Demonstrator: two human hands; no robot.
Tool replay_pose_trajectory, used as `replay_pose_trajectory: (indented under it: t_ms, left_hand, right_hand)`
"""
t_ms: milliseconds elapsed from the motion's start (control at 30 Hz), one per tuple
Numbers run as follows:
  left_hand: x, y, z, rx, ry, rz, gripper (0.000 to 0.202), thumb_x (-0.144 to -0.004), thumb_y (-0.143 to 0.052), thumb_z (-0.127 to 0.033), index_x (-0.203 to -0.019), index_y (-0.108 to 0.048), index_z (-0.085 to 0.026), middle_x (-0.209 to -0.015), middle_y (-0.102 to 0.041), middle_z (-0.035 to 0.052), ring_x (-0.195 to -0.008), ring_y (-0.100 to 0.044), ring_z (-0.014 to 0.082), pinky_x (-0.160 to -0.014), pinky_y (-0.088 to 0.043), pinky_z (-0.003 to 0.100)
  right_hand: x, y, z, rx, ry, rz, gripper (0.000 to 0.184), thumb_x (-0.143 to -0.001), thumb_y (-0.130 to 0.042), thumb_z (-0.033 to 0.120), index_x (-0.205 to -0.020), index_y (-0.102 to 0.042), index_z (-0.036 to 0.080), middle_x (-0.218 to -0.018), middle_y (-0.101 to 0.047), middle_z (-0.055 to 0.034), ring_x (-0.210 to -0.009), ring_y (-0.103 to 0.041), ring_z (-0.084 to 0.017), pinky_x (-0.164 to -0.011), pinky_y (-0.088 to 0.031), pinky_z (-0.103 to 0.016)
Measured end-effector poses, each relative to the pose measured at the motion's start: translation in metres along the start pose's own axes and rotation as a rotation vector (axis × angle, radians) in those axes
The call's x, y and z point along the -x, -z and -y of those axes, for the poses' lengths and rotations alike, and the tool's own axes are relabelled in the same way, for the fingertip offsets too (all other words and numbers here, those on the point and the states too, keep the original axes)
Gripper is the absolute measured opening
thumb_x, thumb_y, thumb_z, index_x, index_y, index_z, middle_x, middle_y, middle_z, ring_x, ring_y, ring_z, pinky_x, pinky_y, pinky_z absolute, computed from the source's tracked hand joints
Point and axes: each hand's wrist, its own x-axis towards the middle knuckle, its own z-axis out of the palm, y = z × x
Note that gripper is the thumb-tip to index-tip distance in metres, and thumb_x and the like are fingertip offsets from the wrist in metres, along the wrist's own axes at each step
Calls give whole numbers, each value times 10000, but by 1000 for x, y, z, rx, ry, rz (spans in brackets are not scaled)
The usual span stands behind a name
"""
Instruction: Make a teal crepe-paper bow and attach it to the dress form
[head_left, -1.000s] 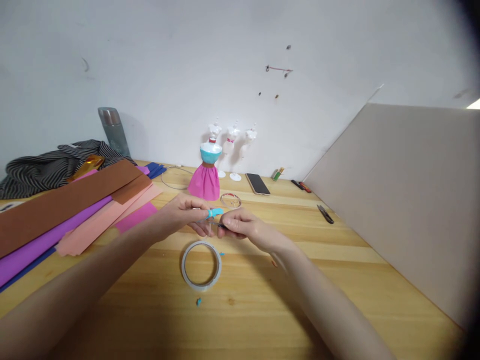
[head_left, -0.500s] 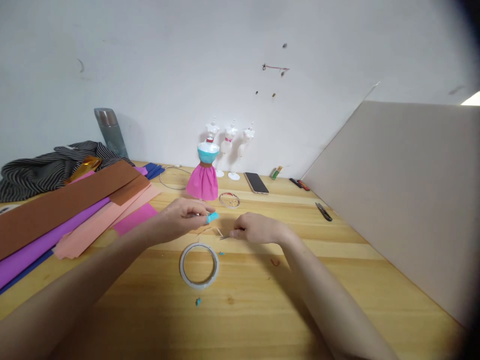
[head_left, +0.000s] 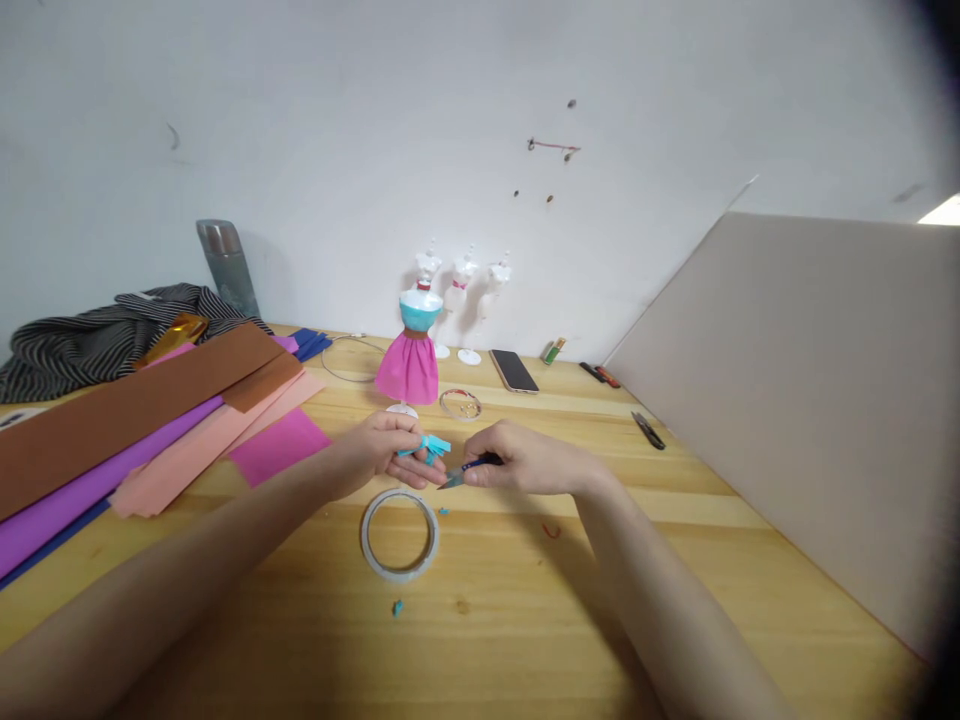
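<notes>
My left hand (head_left: 382, 455) pinches a small folded piece of turquoise paper (head_left: 433, 446) just above the wooden table. Close on its right, my right hand (head_left: 517, 460) is closed on a small dark-handled tool (head_left: 466, 469), thin like tweezers or a snipper, whose tip points at the paper. A ring of white tape (head_left: 400, 533) lies flat on the table just below both hands. Small turquoise scraps (head_left: 397, 605) lie near the ring.
A mannequin in a pink and turquoise paper dress (head_left: 409, 357) stands behind the hands, with white mannequins (head_left: 459, 300), a phone (head_left: 514, 370) and a small ring (head_left: 460, 403). Coloured paper sheets (head_left: 150, 415), striped cloth (head_left: 82, 340) and a bottle (head_left: 227, 267) fill the left. A grey board (head_left: 810, 400) leans on the right; black snips (head_left: 647, 429) lie beside it.
My right hand pulled away to the right, then returned holding the dark-handled tool near the turquoise paper. My left hand sank a little, keeping the paper.
</notes>
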Motion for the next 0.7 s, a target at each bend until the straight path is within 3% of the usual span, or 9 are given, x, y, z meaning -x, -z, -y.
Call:
replay_pose_trajectory:
  t_ms: [133,300,367,567,700]
  left_hand:
    - [4,0,-5,1,-18,-11,299,-685,-738,-350,-663,-541,-126,-824,-749,146,-781,-738,255,-641,-558,261]
    - [3,5,-9,-39,-30,72,246,-729,-678,-341,-696,-538,-140,-554,-672,54,-480,-686,208,-409,-469,207]
    - [3,7,-10,-40,-45,94,227,-744,-661,-330,-710,-533,-145,-570,-672,45,-441,-667,194,-373,-439,196]
    - [4,5,-7,14,-37,116,241,-757,-657,-345,-731,-526,-145,-533,-623,24,-570,-718,248,-479,-512,235]
    - [-1,-3,5,90,19,127,297,-718,-704,-359,-721,-504,-139,-696,-646,35,-704,-737,296,-612,-561,308]
  right_hand:
    - [0,1,3,193,-1,-48,219,-839,-593,309,-729,-647,128,-591,-493,27,-538,-365,-89,-507,-274,-227]
    - [3,3,3,137,39,-123,205,-815,-621,328,-754,-638,133,-638,-540,7,-561,-413,-99,-518,-296,-226]
    - [4,6,2,64,48,-116,243,-807,-624,364,-726,-619,135,-623,-517,13,-555,-405,-98,-511,-299,-226]
    - [4,9,-4,-183,68,-135,338,-790,-623,469,-733,-581,139,-602,-458,33,-548,-356,-95,-502,-286,-227]
    - [3,7,-6,-199,88,-149,370,-785,-624,498,-725,-569,137,-593,-434,39,-555,-344,-95,-506,-276,-229]
